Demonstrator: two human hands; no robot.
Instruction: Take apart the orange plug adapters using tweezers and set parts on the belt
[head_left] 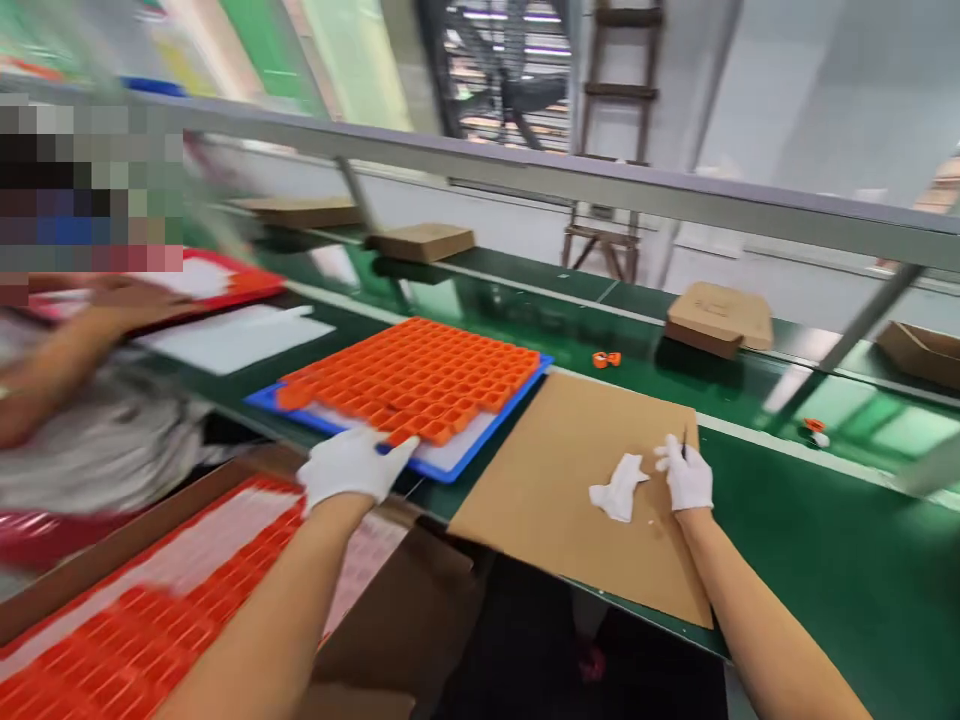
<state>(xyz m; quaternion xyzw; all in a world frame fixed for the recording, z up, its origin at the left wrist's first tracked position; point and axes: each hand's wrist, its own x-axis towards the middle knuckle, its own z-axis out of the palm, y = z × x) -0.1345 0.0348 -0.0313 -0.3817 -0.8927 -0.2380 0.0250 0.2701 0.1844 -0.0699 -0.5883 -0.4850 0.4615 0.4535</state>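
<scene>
My left hand, in a white glove, is at the front edge of a block of square orange plastic pieces. Its thumb and fingers close around an orange piece at the near corner. The block lies on a blue tray with a pale surface. My right hand, also gloved, is closed on a thin dark pointed tool, possibly tweezers. It is over the right side of a flat cardboard sheet. A crumpled white cloth or glove lies on the cardboard, left of that hand.
Below left, an open carton holds more orange pieces. Cardboard boxes stand along the green table's far side, under a metal rail. Small orange parts lie beyond the cardboard. A co-worker's arm reaches over a red tray.
</scene>
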